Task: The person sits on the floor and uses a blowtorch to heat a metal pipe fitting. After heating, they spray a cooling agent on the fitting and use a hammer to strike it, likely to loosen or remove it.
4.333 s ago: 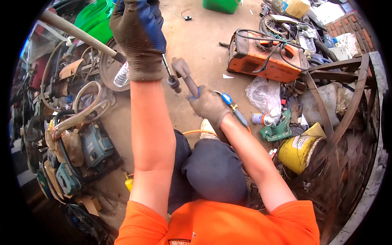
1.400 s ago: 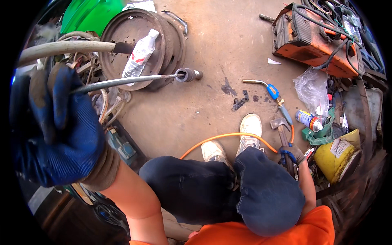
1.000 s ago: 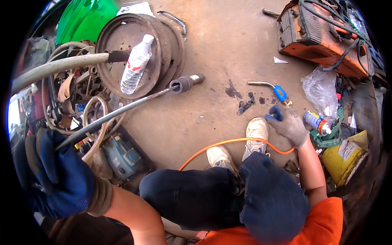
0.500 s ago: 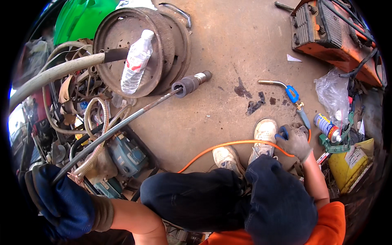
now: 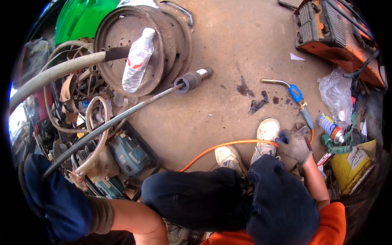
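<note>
My left hand (image 5: 57, 200), in a blue glove with a knitted cuff, is closed around the near end of a long metal rod (image 5: 134, 109). The rod slants up to the right; its stretch by my hand looks threaded. Its far tip reaches into the mouth of a dark cylindrical metal fitting (image 5: 191, 83) beside the wheel rim. Near my right shoe, my right hand (image 5: 295, 146), in a grey glove, has its fingers curled beside an orange hose (image 5: 220, 143). What it grips, if anything, is hidden. Beyond it lies a blue-handled torch (image 5: 295, 93) on the floor.
A bottle (image 5: 139, 61) lies on a rusty wheel rim (image 5: 112, 32). Hoses, scrap and a teal machine (image 5: 127, 155) crowd the left. On the right are an orange machine (image 5: 339, 49), a plastic bag (image 5: 335, 92), a spray can (image 5: 330, 127) and a yellow container (image 5: 351, 165).
My left hand has shifted slightly left, and more of the rod's threaded stretch shows in front of it. My right hand remains by the hose. The whole view has moved a little.
</note>
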The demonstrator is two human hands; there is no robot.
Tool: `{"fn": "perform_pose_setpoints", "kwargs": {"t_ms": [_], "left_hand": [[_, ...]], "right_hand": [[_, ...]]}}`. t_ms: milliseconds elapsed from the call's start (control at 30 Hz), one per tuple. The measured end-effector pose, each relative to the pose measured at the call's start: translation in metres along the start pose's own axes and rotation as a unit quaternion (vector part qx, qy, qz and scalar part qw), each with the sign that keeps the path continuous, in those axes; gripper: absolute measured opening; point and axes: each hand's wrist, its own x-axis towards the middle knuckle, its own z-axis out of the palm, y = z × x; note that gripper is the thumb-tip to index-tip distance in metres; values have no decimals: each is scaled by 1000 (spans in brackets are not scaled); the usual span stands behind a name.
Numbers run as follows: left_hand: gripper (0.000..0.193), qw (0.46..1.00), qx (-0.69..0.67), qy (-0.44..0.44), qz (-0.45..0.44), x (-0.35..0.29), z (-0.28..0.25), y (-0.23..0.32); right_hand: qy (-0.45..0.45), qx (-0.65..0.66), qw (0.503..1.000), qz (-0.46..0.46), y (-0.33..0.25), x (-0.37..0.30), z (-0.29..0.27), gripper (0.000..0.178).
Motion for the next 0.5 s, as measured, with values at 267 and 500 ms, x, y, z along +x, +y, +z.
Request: {"fn": "perform_pose_setpoints", "kwargs": {"t_ms": [267,500], "left_hand": [[11,1000,26,5,-5,0,9,-3],[12,1000,10,6,-15,0,15,-5]], "right_hand": [[11,39,999,-8,3,-1,6,36],[2,34,999,-13,1,1,12,39]]}}
